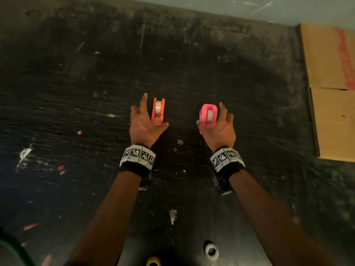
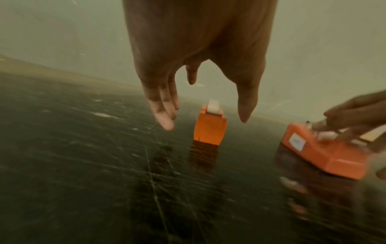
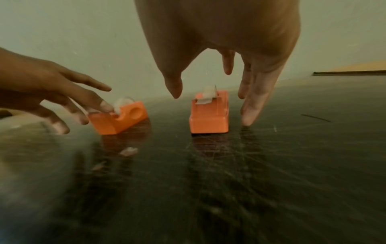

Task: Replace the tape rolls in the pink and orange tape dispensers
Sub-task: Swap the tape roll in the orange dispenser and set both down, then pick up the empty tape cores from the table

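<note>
Scratched black table [image 1: 192,54], pale wall [image 1: 249,6]

1. A dark tabletop [image 1: 192,54] fills the scene — scratched, and dotted with pale and reddish scraps.
2. A pale greenish wall [image 1: 249,8] runs along its far edge.
3. A cardboard box [image 1: 330,93] sits far right — red print on top.
4. Light is dim.

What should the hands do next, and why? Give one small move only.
Probably close each hand on its dispenser. The left hand hangs open around the small orange plastic tape dispenser, the right hand open around the pink plastic tape dispenser. Both stand on the scratched black table, rolls seated, neither gripped.
</note>
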{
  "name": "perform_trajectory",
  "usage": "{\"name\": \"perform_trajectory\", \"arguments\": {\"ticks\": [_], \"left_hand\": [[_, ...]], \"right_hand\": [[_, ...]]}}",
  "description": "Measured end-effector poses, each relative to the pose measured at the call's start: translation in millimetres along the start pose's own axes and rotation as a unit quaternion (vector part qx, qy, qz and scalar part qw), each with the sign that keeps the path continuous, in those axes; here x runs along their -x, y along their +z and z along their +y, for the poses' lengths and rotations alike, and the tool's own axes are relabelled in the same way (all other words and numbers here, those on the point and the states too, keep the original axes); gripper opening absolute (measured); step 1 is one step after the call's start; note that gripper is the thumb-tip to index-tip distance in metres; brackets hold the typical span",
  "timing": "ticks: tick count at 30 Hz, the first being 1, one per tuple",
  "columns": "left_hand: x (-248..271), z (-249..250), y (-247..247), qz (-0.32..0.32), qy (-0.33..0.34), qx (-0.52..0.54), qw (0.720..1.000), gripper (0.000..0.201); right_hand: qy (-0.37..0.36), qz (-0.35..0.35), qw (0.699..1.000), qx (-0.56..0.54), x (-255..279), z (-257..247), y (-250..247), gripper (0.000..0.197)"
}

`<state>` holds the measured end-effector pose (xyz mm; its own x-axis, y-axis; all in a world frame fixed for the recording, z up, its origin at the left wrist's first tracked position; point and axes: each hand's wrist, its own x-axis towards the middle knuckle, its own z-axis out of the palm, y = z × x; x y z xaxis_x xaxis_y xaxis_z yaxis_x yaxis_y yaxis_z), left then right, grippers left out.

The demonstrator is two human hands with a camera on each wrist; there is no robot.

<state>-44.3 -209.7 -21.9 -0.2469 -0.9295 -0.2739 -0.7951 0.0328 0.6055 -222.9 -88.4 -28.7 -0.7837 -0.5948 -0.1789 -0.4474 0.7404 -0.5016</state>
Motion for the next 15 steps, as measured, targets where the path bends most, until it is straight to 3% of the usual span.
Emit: {"name": "perform_trajectory", "arguments": {"ticks": [3, 7, 11, 15], "left_hand": [[54.8, -12.0, -15.7, 0.026, 0.017, -0.011, 0.999, 0.109], [148.0, -43.7, -30.1, -0.027, 0.034, -0.012, 0.999, 0.096], [233.4, -89.3, -31.8, -0.137, 0.057, -0.074, 0.986, 0.084], [287.9, -124.6, -27.2, -0.263, 0.073, -0.136, 0.952, 0.082]], "right_hand": [[-0.022, 0.003, 1.0, 0.007, 46.8, 12.5, -15.8, 0.09], [-0.053, -0.053, 0.997, 0.025, 135.0, 40.0, -35.4, 0.088], [-0.102, -0.117, 0.985, 0.073, 223.0, 78.0, -48.9, 0.088], [-0.145, -0.209, 0.955, 0.155, 283.3, 115.5, -52.2, 0.09]]}}
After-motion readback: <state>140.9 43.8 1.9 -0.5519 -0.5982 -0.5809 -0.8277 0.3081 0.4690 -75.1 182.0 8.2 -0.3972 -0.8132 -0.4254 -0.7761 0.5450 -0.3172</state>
